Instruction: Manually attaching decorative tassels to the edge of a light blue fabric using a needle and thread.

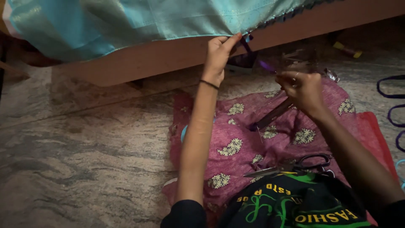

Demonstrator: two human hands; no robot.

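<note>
A marbled stone floor (84, 143) runs under a low wooden bed frame (168, 57), over which a shiny turquoise cloth (126, 21) hangs. Just below the frame's front edge, the person's left hand (219, 52) pinches the cloth's hem between thumb and fingers, closed tight on the fabric. To the right of that pinch, below the frame, the right hand (301, 86) is curled narrowly around something small; a purple strand (266, 66) shows near it, but what the fingers grip cannot be told. A dark edging (291, 14) already trims the hem further right along the frame, suggesting the work on the border is partly done, with the stretch left of the pinch looking bare. Well below the frame, black-handled scissors (295, 165) lie idle on a pink flowered fabric (240, 139) spread across the lap.
</note>
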